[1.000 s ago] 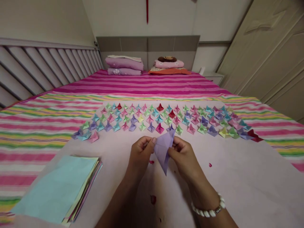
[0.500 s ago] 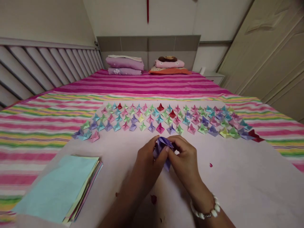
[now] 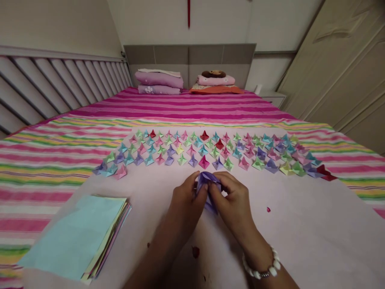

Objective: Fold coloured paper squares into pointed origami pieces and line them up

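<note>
Between my two hands is a piece of folded purple paper (image 3: 209, 176), held up over the pale sheet (image 3: 300, 233). My left hand (image 3: 188, 200) pinches its left side, thumb in front. From the right, my right hand (image 3: 231, 196) grips it with thumb and fingers; a bracelet of white beads (image 3: 261, 269) circles that wrist. Parts of the paper are hidden behind the thumbs. Beyond my hands stand several rows of small folded paper boats (image 3: 204, 161) in pink, green, blue, purple, yellow and red.
A stack of coloured paper (image 3: 75, 237) with light blue on top lies at the left. Small red scraps (image 3: 195, 252) are scattered on the sheet. Striped bedding (image 3: 27, 180) surrounds it. Folded bedding piles (image 3: 159, 82) sit by the headboard (image 3: 168, 56); a slatted rail (image 3: 66, 80) runs along the left.
My thumbs have shifted on the purple paper: the left has drawn back a little and the right now presses higher. The paper's lower tip has swung slightly right.
</note>
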`<control>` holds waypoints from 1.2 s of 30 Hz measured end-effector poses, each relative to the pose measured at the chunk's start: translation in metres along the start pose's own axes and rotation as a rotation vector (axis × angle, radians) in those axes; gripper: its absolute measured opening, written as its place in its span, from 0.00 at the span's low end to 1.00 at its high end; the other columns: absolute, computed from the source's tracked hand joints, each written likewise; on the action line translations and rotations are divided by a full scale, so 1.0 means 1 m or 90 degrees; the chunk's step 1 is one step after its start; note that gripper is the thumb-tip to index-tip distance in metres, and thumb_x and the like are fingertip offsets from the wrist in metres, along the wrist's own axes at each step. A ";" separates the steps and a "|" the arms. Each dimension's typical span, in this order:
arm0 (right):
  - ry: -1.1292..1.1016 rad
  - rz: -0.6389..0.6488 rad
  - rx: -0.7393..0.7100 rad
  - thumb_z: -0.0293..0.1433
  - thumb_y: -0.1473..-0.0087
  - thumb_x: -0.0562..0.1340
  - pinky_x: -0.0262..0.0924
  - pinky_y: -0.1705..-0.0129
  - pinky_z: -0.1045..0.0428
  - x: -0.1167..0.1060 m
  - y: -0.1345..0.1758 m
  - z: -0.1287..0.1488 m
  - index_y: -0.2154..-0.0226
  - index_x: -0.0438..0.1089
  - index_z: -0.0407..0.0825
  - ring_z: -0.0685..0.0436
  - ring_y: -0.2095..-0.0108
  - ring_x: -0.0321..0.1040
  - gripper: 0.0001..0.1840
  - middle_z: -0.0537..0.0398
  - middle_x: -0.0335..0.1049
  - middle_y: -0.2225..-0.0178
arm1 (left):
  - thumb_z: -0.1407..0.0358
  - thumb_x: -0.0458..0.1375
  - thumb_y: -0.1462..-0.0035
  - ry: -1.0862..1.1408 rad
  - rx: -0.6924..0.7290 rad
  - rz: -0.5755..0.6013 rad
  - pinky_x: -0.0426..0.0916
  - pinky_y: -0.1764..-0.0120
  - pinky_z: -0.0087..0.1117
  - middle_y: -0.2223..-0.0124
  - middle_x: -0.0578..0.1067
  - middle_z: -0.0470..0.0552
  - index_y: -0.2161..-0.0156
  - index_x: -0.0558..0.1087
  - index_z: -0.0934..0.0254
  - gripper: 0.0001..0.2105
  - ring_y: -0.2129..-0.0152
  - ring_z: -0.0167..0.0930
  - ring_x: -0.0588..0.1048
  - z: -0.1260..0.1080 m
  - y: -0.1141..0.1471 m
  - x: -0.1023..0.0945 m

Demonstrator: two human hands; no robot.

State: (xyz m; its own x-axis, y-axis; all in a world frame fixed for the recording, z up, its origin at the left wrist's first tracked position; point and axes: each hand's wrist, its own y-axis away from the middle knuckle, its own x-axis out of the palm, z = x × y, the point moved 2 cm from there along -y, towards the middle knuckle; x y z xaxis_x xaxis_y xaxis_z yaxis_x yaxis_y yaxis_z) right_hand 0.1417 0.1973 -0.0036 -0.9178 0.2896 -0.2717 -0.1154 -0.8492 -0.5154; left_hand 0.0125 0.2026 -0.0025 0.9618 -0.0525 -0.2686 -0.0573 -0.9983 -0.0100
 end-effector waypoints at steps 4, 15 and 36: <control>0.036 0.042 -0.078 0.22 0.47 0.56 0.67 0.60 0.48 0.003 0.001 0.004 0.64 0.75 0.51 0.42 0.62 0.72 0.15 0.50 0.74 0.64 | 0.69 0.62 0.55 0.030 -0.026 -0.068 0.69 0.64 0.33 0.68 0.79 0.49 0.54 0.76 0.63 0.19 0.70 0.35 0.77 0.006 -0.004 -0.002; 0.041 0.074 -0.112 0.20 0.47 0.54 0.68 0.57 0.47 0.007 0.004 0.003 0.60 0.74 0.50 0.42 0.59 0.72 0.18 0.47 0.74 0.60 | 0.74 0.58 0.57 0.059 -0.018 -0.083 0.71 0.63 0.34 0.67 0.81 0.48 0.56 0.77 0.63 0.20 0.68 0.36 0.78 0.009 -0.006 -0.005; -0.251 0.010 0.160 0.24 0.54 0.59 0.61 0.53 0.45 -0.006 -0.004 -0.013 0.68 0.80 0.53 0.39 0.53 0.69 0.15 0.51 0.76 0.57 | 0.56 0.65 0.51 0.305 -0.079 0.048 0.69 0.65 0.29 0.66 0.81 0.53 0.61 0.81 0.65 0.16 0.68 0.32 0.77 0.007 -0.008 -0.013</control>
State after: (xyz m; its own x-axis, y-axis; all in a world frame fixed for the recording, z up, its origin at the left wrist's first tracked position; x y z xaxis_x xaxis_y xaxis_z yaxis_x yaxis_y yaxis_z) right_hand 0.1529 0.2051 -0.0105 -0.9888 0.1278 0.0769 -0.1447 -0.9469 -0.2872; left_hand -0.0011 0.2119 -0.0061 0.9728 -0.1007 0.2084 -0.1267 -0.9852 0.1155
